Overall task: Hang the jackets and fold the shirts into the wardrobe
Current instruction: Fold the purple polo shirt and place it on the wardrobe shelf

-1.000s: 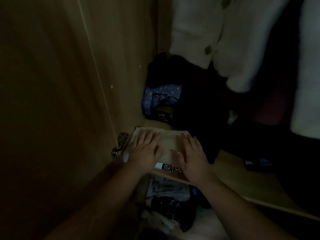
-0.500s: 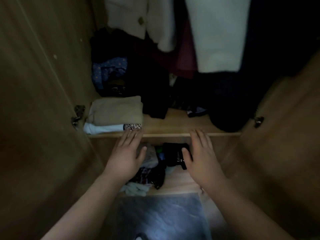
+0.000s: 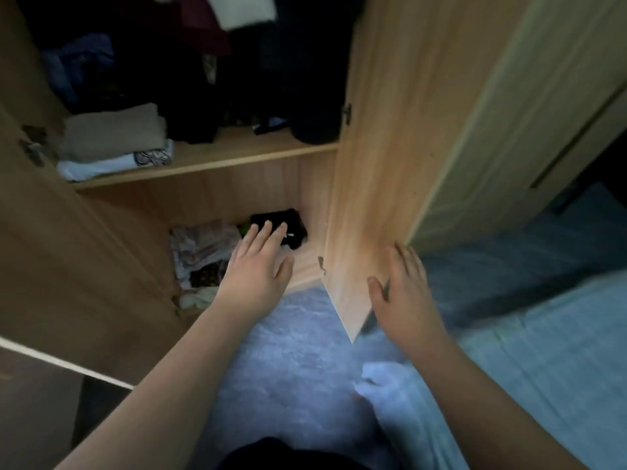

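Already your empty, flat-fingered left hand [image 3: 258, 266] and right hand [image 3: 403, 293] hung below the soft, light, beige folded shirt [image 3: 112, 134], upper left, best lifted underneath.

You have a single view, taken from the head-worn wide-angle camera; no second view overlaps it. The camera looks forward and steeply down into the open wardrobe [image 3: 237, 184], standing close in front of it. The wardrobe shelf [image 3: 217, 161] sits in the upper left of the frame, the lower compartment below it near centre. The right wardrobe door [image 3: 390, 147] runs from the top edge down past centre, just right of the compartment. The grey floor [image 3: 288, 351] in front of the wardrobe fills the lower middle. Both forearms enter from the bottom edge, reaching toward the wardrobe. Straight lines bow toward the frame edges.
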Motion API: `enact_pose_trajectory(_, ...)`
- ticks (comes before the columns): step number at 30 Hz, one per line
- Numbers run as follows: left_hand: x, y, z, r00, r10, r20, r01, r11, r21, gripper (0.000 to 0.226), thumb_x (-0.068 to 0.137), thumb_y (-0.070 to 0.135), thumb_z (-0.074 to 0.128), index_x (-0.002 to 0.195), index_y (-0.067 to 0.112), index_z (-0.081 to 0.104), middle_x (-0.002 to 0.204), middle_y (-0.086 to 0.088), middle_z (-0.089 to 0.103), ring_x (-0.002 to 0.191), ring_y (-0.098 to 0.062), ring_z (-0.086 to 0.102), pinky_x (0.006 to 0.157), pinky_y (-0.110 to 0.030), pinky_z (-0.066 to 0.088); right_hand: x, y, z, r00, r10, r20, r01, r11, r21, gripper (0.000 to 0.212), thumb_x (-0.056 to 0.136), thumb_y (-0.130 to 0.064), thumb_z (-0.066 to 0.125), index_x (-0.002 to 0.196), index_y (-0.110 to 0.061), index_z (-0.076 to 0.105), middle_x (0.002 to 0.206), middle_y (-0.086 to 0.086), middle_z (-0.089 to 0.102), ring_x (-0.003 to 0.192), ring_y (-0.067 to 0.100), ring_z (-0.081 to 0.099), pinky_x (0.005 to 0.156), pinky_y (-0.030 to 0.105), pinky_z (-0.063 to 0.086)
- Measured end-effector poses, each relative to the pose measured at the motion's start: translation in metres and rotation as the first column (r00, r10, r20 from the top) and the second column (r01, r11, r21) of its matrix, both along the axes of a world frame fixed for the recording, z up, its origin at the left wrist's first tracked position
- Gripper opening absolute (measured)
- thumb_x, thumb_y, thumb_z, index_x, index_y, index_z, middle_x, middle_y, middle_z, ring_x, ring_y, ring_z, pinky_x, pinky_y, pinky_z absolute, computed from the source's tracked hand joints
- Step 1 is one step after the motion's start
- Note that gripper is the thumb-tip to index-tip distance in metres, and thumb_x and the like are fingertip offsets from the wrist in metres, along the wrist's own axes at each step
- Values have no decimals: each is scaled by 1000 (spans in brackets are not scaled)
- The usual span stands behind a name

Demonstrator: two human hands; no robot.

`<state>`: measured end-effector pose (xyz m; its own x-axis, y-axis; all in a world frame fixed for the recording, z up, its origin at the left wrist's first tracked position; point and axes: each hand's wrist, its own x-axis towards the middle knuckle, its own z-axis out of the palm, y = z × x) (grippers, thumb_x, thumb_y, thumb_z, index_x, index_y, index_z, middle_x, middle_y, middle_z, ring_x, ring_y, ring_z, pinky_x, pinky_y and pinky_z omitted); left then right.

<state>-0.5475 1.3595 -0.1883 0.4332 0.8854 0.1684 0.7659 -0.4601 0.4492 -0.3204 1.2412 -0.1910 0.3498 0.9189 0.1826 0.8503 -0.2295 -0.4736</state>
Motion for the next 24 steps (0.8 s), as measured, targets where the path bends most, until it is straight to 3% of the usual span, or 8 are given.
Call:
enact_pose_trajectory(5, 56, -62, -9, 970, -236, -55, 234, 971, -37, 63, 98, 54, 26, 156, 30, 18, 164, 2, 18, 152, -19, 6, 123, -42, 12, 36, -102, -5, 981, -196, -7, 196, 981, -7, 67, 91, -39, 42, 151, -11, 31, 157, 13, 31, 147, 30, 22, 120, 31, 10)
enact_pose_trajectory(9, 112, -92, -11, 907, -413, -83, 411, 911, -43, 59, 102, 45, 37, 156, 29, 20, 164, 2, 17, 152, -20, 8, 120, -36, 5, 60, -168, -4, 914, -407, 4, 407, 914, 1, 64, 94, -34, 48, 151, -9, 32, 157, 16, 31, 147, 31, 21, 119, 31, 8)
enact_pose_trajectory(15, 194, -155, -17, 764, -645, -5, 641, 760, -111, 61, 100, 41, 45, 155, 25, 24, 163, -4, 20, 151, -26, 13, 122, -43, 16, 79, -277, -8, 772, -635, 37, 635, 772, -17, 64, 97, -29, 55, 153, -10, 30, 161, 13, 23, 150, 29, 15, 118, 30, 4)
enact_pose_trajectory(21, 281, -239, -19, 580, -814, -30, 808, 580, -108, 73, 89, 58, 25, 154, 24, 28, 161, -6, 26, 150, -28, 17, 120, -47, 20, 112, -385, -12, 607, -794, 27, 795, 606, -21, 64, 97, -31, 53, 154, -16, 28, 162, 8, 22, 150, 25, 13, 120, 33, 6)
enact_pose_trajectory(24, 327, -285, -24, 501, -865, -30, 862, 502, -75, 70, 90, 55, 27, 153, 24, 31, 160, -4, 29, 149, -28, 19, 119, -48, 23, 133, -438, -29, 533, -846, 7, 846, 533, -13, 65, 96, -31, 53, 153, -11, 29, 160, 12, 26, 148, 29, 18, 121, 36, 10)
